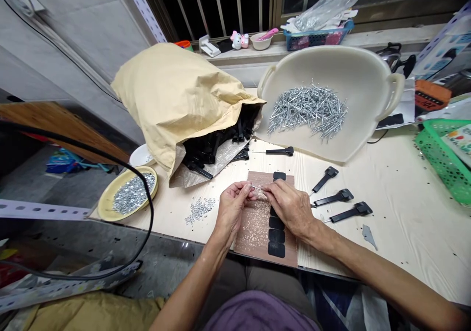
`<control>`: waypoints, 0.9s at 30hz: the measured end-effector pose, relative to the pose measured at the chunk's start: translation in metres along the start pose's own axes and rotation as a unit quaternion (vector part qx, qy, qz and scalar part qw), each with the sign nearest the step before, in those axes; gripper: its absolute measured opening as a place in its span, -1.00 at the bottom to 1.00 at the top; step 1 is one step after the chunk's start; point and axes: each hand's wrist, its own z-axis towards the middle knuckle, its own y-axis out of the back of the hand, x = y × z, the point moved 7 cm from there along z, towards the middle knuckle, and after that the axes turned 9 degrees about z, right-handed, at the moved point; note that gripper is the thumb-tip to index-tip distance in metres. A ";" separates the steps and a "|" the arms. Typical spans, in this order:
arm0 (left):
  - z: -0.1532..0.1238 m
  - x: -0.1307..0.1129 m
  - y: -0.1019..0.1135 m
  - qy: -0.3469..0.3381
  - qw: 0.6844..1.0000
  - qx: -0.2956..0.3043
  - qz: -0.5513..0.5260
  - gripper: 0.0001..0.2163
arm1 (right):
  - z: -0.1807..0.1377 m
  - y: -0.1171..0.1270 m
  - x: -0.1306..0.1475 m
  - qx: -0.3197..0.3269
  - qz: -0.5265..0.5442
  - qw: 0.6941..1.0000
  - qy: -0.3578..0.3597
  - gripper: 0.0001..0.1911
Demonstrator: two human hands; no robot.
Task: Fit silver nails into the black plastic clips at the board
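Over a brown board [250, 233] my left hand [235, 198] pinches one end of a thin metal pin [256, 188]. The fingers of my right hand [289, 201] close on the pin's other end. A column of black rounded pads [276, 236] runs down the board, partly hidden under my right hand. To the right lie three black plastic parts with metal pins [334, 198], and a similar black part [279, 151] is behind the board. Small metal pieces [199, 209] are scattered left of my left hand.
A tan sack [176, 100] spills black parts [209, 149] at the back left. Beside it leans a white scoop-shaped basin [364, 90] with many metal pins [309, 110]. A yellow bowl [105, 206] holds small metal pieces. A green basket [437, 159] stands right; a black cable [151, 213] hangs at left.
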 end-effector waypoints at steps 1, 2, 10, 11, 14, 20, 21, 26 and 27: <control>0.001 0.001 0.001 0.006 1.000 0.001 0.007 -0.73 | 0.000 -0.001 0.001 -0.005 -0.012 1.000 0.004 -0.78; 0.001 0.003 0.002 0.005 1.000 0.000 0.014 -0.71 | 0.000 -0.001 0.002 -0.009 -0.027 1.000 0.009 -0.78; 0.000 0.007 0.006 -0.034 0.996 -0.013 0.081 -0.73 | -0.002 -0.003 0.009 -0.037 -0.104 0.994 0.025 -0.81; 0.000 0.008 0.006 -0.033 0.996 -0.009 0.084 -0.74 | -0.002 -0.002 0.009 -0.038 -0.107 0.993 0.030 -0.81; 0.001 0.008 0.007 -0.032 0.995 0.001 0.090 -0.73 | -0.004 -0.002 0.010 -0.039 -0.114 0.992 0.045 -0.81; -0.001 0.006 0.006 -0.058 0.991 0.009 0.124 -0.76 | -0.003 -0.003 0.009 -0.010 -0.097 0.994 0.042 -0.79; -0.002 0.005 0.006 -0.065 0.988 0.005 0.139 -0.77 | -0.002 -0.003 0.005 0.002 -0.072 0.997 0.025 -0.78; -0.007 -0.005 0.004 -0.105 0.968 -0.015 0.226 -0.77 | 0.001 -0.008 -0.018 0.084 0.153 0.981 -0.086 -0.78; -0.006 -0.005 0.003 -0.098 0.970 -0.008 0.223 -0.77 | 0.001 -0.007 -0.019 0.083 0.165 0.979 -0.092 -0.79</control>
